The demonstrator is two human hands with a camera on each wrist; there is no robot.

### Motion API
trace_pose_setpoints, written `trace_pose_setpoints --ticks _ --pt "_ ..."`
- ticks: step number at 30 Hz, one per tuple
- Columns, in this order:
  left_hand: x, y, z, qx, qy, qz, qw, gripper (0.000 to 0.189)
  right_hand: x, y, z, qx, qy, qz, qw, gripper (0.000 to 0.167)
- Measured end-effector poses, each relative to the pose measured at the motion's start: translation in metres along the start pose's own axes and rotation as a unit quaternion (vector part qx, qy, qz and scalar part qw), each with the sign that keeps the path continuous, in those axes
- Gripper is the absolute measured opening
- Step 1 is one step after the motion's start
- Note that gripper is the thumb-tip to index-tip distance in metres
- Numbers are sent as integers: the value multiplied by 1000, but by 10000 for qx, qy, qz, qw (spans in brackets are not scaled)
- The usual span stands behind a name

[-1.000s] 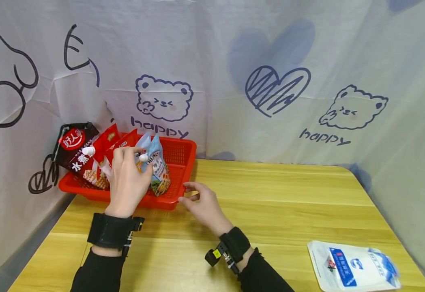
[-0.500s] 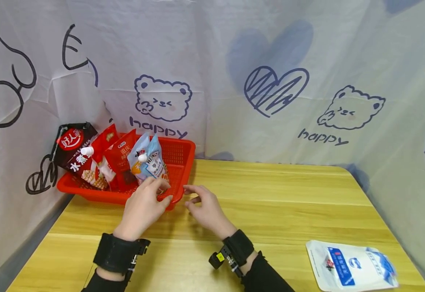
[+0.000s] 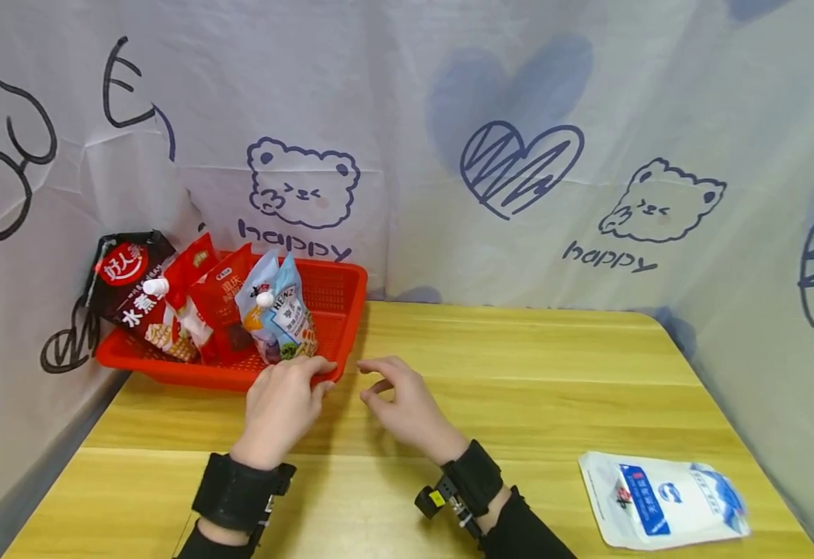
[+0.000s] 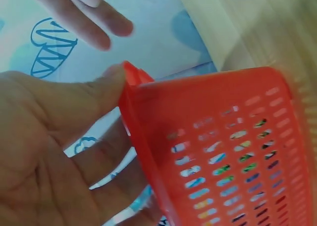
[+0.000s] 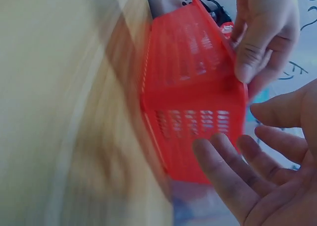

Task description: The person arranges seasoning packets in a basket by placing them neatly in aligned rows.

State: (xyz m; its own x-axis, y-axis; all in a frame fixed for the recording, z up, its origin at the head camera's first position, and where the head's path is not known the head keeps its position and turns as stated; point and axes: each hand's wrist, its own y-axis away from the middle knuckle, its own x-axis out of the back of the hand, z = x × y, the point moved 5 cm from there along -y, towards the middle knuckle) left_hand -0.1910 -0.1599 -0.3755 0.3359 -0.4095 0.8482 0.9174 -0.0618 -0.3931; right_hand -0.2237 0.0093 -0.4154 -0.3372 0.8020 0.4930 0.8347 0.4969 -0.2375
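Observation:
A red plastic basket (image 3: 351, 310) stands at the table's back left. My left hand (image 3: 284, 400) holds its front right corner, the thumb on the outer edge and the fingers reaching over the rim in the left wrist view. Just right of that corner, my right hand (image 3: 407, 400) hovers with loosely bent fingers and nothing in them. Inside the basket lean a blue Heinz pouch (image 3: 291, 314) and another light blue spouted pouch (image 3: 256, 303), both with white or pale tops. Beside them are red packets (image 3: 221, 299) and a black-and-red packet (image 3: 134, 283).
A white and blue pouch (image 3: 666, 501) lies flat at the front right of the wooden table (image 3: 519, 388). A white cloth backdrop (image 3: 407, 194) with bear and heart drawings closes off the back and sides, close behind the basket.
My left hand has left the tops of the pouches and come down to the basket's front right corner. My right hand has drawn slightly away from the basket's right rim.

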Motion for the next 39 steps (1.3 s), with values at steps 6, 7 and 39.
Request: trace_pose_setpoints --ticks 6,7,39 --pt "-2 -3 7 325 -150 -159 9992 14 36 21 -11 233 161 283 9992 45" --pt "-1 -4 9 369 -174 -208 9990 14 44 26 -12 280 182 374 9987 45" --pt "2 -11 11 673 -195 -888 9936 17 259 205 85 -2130 3421 623 9131 61"
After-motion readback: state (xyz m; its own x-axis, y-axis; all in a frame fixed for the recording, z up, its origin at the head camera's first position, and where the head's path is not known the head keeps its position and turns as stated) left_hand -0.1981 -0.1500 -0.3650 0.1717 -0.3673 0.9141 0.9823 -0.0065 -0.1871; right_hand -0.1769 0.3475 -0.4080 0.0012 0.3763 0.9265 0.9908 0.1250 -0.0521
